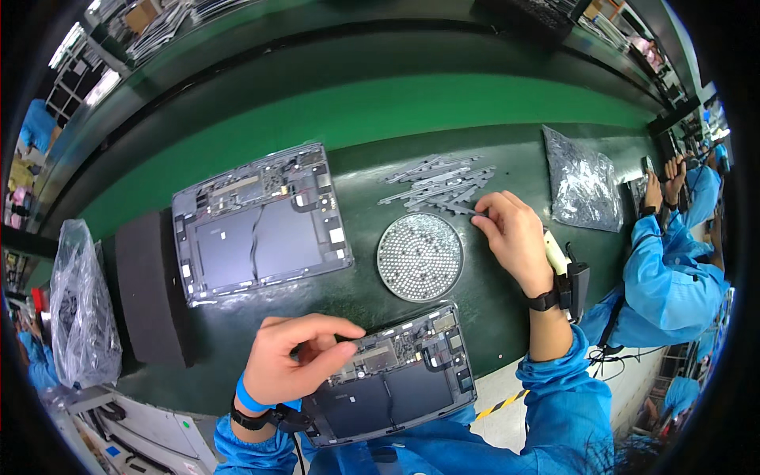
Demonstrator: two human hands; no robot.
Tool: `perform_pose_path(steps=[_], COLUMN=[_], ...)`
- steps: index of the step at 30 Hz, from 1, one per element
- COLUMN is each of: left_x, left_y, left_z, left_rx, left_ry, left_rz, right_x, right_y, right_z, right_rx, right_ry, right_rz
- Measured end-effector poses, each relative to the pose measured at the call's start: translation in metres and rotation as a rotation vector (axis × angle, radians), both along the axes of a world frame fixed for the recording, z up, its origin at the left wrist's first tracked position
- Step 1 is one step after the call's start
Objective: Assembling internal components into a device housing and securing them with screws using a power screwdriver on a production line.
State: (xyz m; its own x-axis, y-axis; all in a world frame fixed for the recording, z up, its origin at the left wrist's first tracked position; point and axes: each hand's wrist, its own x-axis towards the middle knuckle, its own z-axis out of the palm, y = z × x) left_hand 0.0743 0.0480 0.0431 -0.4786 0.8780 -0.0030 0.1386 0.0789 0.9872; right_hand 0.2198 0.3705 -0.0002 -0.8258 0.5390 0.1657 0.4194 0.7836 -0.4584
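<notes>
My right hand (513,241) is closed, thumb and forefinger pinching the end of a grey strip (467,210) at the near right side of a loose pile of similar thin strips (431,178). My left hand (297,360) rests over the upper left edge of an opened tablet-like device (412,392) close to my body. Its thumb and forefinger are apart near the exposed circuit board, with nothing visible between them. Another opened device (261,237) with the same dark battery panels lies farther left. Between the strips and the near device sits a round, dotted metal tray (400,239).
A clear bag of grey parts (586,182) lies at the far right. Beside my right wrist is a pale green tool (556,253). A black foam block (146,285) and a crumpled plastic bag (83,309) stand left. A co-worker's blue sleeve (665,277) is close at the right.
</notes>
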Motion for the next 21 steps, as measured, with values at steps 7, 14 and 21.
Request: perform_pose_path(steps=[7, 14, 21], left_x=[-0.009, -0.005, 0.032], left_y=[-0.013, -0.002, 0.034], left_z=[-0.008, -0.006, -0.003], left_rx=[0.065, 0.126, 0.151], left_ry=[-0.087, -0.341, -0.14], left_rz=[0.138, 0.109, 0.159], right_x=[0.01, 0.005, 0.011], right_y=[-0.009, -0.062, -0.115], right_z=[0.022, 0.048, 0.036], right_rx=[-0.379, -1.414, -1.081], right_ry=[0.153, 0.159, 0.25], right_rz=[0.004, 0.283, 0.396])
